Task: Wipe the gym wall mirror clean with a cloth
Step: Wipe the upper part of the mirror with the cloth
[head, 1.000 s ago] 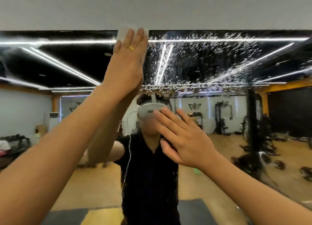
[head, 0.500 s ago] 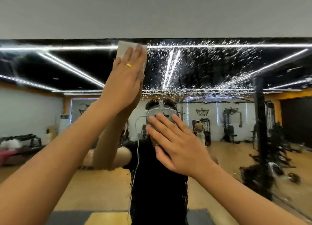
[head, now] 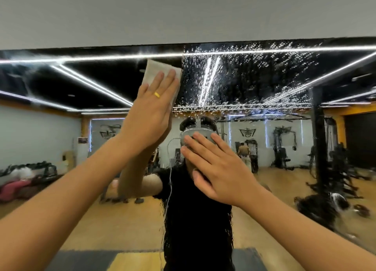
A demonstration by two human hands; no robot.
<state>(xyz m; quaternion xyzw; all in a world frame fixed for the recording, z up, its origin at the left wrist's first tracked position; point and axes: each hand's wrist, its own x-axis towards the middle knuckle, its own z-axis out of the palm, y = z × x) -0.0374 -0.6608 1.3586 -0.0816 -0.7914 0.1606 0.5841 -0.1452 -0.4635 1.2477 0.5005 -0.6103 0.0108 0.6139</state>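
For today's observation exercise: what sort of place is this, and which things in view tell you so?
Probably a gym: the wall mirror reflects weight machines, a wood floor and mats. The left hand presses a cloth to it.

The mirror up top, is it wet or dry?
Wet right of the cloth: water drops cover the mirror there. Left of the cloth it shows no drops.
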